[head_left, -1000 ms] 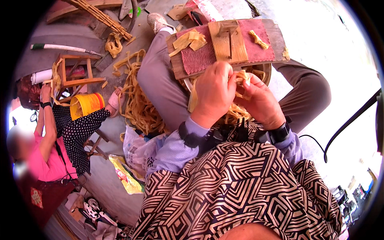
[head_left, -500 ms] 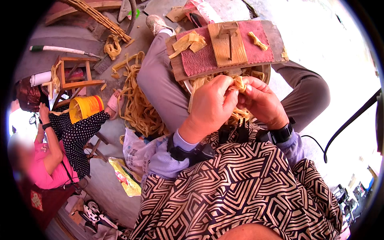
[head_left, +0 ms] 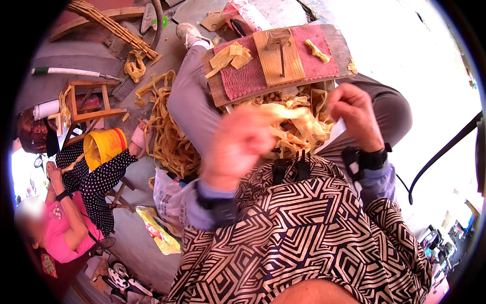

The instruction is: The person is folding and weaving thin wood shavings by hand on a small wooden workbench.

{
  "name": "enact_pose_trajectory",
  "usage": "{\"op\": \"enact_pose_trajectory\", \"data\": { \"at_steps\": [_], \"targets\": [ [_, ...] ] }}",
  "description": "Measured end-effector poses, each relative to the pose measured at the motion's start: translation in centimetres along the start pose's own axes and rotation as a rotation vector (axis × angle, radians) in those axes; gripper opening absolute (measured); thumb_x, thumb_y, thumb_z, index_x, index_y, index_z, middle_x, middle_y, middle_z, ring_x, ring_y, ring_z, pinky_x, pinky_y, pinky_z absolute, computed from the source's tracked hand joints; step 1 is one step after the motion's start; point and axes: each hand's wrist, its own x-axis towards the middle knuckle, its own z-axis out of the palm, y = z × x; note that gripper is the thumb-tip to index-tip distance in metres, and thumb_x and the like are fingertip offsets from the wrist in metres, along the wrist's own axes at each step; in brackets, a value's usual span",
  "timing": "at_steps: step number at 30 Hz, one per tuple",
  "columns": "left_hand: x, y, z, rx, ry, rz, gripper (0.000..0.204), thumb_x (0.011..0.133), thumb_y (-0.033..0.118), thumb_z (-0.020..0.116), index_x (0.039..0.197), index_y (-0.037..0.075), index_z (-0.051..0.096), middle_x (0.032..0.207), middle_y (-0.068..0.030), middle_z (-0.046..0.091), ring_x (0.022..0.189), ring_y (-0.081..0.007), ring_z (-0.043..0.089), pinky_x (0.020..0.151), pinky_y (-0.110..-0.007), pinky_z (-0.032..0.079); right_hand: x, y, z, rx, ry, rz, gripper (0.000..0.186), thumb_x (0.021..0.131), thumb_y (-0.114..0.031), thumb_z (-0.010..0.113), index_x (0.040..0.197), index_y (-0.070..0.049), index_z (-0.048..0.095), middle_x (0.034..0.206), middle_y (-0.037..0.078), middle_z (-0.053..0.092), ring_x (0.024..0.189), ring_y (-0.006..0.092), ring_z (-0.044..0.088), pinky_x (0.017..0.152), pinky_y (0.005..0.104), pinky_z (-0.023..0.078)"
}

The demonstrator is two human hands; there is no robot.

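at the far left, a yellow bucket [head_left: 105, 147] is kept by the lap of a seated co-worker [head_left: 71, 223], and a tangle of tan strips [head_left: 172, 134] is heaped on the floor. on the wooden board [head_left: 343, 46], folded pieces [head_left: 230, 58] are laid left of a wooden block [head_left: 266, 57]. nearer the body, the left hand [head_left: 235, 147] is blurred; a pale strip [head_left: 293, 112] is seen at its fingers, but whether it is grasped cannot be told. just right of that hand, loose strips [head_left: 306, 133] are piled below the board, while a knotted piece [head_left: 317, 51] is set right of the block. beside the pile, the right hand [head_left: 360, 115] is raised with its fingers curled; nothing can be made out in them, and a grip cannot be told. the strips are judged light, soft and limp, easily creased, and best pinched flat near one end.
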Motion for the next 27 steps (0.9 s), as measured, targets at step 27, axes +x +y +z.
{"op": "enact_pose_trajectory", "data": {
  "at_steps": [27],
  "targets": [
    [0.4, 0.9, 1.5, 1.405, 0.047, 0.303, 0.024, 0.094, 0.024, 0.059, 0.093, 0.001, 0.063, 0.076, -0.0070, 0.061, 0.070, -0.0208, 0.057, 0.066, -0.032, 0.044, -0.6, -4.6, 4.0, -0.854, -0.355, -0.481, 0.012, 0.081, -0.005, 0.065, 0.091, 0.000, 0.059, 0.079, 0.015, 0.059, 0.075, 0.0356, 0.060, 0.064, 0.0408, 0.048]
  ]
}}
